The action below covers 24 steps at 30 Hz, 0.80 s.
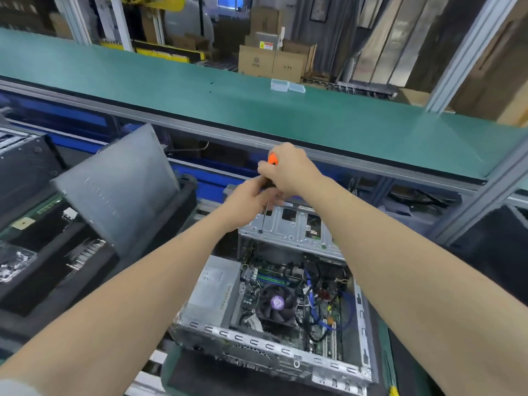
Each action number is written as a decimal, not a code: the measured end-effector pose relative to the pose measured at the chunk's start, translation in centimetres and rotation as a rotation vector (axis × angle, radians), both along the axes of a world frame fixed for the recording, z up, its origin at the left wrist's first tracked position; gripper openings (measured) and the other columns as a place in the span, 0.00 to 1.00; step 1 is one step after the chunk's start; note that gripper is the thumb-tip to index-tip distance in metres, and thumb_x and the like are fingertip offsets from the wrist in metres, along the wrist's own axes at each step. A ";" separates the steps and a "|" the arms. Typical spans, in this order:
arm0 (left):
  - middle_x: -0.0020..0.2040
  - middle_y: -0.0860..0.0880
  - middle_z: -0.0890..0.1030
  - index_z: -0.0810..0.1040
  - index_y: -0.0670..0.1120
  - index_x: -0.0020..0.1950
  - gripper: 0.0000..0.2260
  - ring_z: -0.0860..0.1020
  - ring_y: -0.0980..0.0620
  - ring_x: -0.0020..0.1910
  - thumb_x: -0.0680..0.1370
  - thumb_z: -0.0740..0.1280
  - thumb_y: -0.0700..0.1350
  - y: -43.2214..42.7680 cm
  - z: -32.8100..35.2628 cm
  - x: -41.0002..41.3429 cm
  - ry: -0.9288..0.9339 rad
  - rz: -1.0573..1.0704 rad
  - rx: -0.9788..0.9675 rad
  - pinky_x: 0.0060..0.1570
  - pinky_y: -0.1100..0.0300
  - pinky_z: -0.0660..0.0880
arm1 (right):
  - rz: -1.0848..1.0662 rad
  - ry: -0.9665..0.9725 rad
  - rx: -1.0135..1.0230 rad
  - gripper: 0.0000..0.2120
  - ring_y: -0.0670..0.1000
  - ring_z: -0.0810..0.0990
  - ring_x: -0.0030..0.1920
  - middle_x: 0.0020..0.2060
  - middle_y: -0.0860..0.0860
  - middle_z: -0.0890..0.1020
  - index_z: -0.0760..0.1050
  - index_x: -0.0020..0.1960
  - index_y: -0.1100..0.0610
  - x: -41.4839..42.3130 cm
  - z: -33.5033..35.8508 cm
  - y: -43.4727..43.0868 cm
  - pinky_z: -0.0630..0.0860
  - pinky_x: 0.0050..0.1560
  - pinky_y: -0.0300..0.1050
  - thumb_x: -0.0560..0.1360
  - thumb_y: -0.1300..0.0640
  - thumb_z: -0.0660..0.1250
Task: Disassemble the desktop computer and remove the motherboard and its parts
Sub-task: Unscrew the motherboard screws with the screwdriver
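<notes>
Our fingers (264,166) grasp the screwdriver (273,159): right hand (288,170) round its handle, left hand (251,195) pinching lower down, tip on a screw (260,231) in the cage (294,227). The motherboard (314,324) lies at the cage's six o'clock. A tilted tip could slip and strip the screw.

This is a factory floor, an electronics teardown or assembly line by the look of it. A long green-matted bench (200,81) runs across the room on grey aluminium framing (468,52). At the station an opened computer case (285,358) sits among black trays (57,295) holding loose circuit boards (34,218). Behind the line, cardboard cartons (271,62) are stacked near yellow-and-black safety marking (171,54), as in a warehouse.
</notes>
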<state>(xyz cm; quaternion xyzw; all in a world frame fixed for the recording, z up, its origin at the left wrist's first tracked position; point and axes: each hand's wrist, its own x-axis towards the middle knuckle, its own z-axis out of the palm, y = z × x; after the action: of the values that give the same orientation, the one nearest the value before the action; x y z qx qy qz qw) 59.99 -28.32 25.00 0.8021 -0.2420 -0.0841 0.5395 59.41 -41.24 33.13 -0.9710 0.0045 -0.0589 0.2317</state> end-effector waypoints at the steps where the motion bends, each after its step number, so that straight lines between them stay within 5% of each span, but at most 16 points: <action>1: 0.53 0.50 0.87 0.78 0.45 0.65 0.10 0.85 0.49 0.52 0.86 0.61 0.44 0.2 -0.2 0.3 0.000 -0.020 -0.017 0.58 0.41 0.80 | -0.020 0.012 -0.015 0.18 0.55 0.68 0.34 0.33 0.52 0.70 0.65 0.35 0.56 0.0 0.2 0.2 0.58 0.29 0.45 0.79 0.50 0.66; 4: 0.55 0.47 0.86 0.78 0.41 0.65 0.10 0.86 0.51 0.51 0.86 0.61 0.40 0.5 -0.8 0.8 -0.003 -0.069 -0.055 0.57 0.43 0.81 | -0.088 0.082 -0.193 0.15 0.58 0.75 0.38 0.36 0.53 0.73 0.67 0.39 0.56 0.2 1.3 0.9 0.62 0.29 0.43 0.78 0.47 0.64; 6: 0.55 0.45 0.85 0.77 0.41 0.65 0.10 0.86 0.50 0.50 0.86 0.61 0.40 0.6 -1.0 1.1 0.014 -0.105 -0.090 0.56 0.43 0.81 | -0.136 0.147 -0.288 0.17 0.56 0.77 0.33 0.34 0.54 0.76 0.68 0.38 0.57 0.4 2.2 1.6 0.66 0.28 0.42 0.78 0.45 0.64; 10: 0.53 0.50 0.87 0.79 0.46 0.62 0.08 0.87 0.49 0.49 0.84 0.66 0.46 1.4 -1.3 1.8 0.049 -0.146 -0.147 0.56 0.45 0.82 | -0.147 0.163 -0.301 0.16 0.52 0.72 0.30 0.35 0.53 0.75 0.68 0.41 0.58 0.9 1.8 2.8 0.64 0.28 0.43 0.81 0.48 0.64; 14: 0.46 0.52 0.87 0.82 0.47 0.57 0.06 0.87 0.51 0.46 0.82 0.70 0.46 2.1 -1.9 2.2 0.045 -0.098 -0.189 0.53 0.46 0.84 | 0.009 0.238 -0.337 0.18 0.55 0.74 0.31 0.31 0.54 0.79 0.72 0.35 0.58 1.0 2.1 2.8 0.70 0.30 0.43 0.78 0.48 0.69; 18: 0.40 0.51 0.86 0.83 0.50 0.53 0.06 0.87 0.49 0.43 0.78 0.75 0.48 1.9 -2.1 1.6 0.042 -0.068 -0.231 0.53 0.47 0.84 | 0.221 0.338 -0.430 0.13 0.53 0.80 0.36 0.33 0.49 0.84 0.78 0.41 0.53 0.9 4.0 2.1 0.76 0.40 0.48 0.74 0.44 0.73; 21: 0.46 0.48 0.87 0.81 0.48 0.56 0.06 0.86 0.46 0.47 0.81 0.71 0.47 2.0 -2.2 1.4 0.059 -0.152 -0.205 0.56 0.49 0.82 | 0.322 0.373 -0.555 0.07 0.49 0.80 0.40 0.40 0.45 0.83 0.78 0.46 0.49 0.5 4.8 1.9 0.75 0.39 0.45 0.72 0.53 0.76; 24: 0.53 0.50 0.87 0.80 0.48 0.62 0.07 0.85 0.52 0.54 0.85 0.64 0.44 2.3 -1.9 1.5 0.144 -0.235 -0.194 0.58 0.55 0.81 | 0.356 0.339 -0.619 0.14 0.51 0.78 0.42 0.42 0.45 0.81 0.78 0.45 0.48 0.3 4.4 1.7 0.71 0.38 0.45 0.71 0.67 0.72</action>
<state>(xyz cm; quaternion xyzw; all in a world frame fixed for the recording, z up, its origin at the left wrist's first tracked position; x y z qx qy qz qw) 61.53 -25.99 23.07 0.7043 -0.3017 -0.1800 0.6170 59.69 -39.54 37.56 -0.9765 -0.1434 0.1449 -0.0694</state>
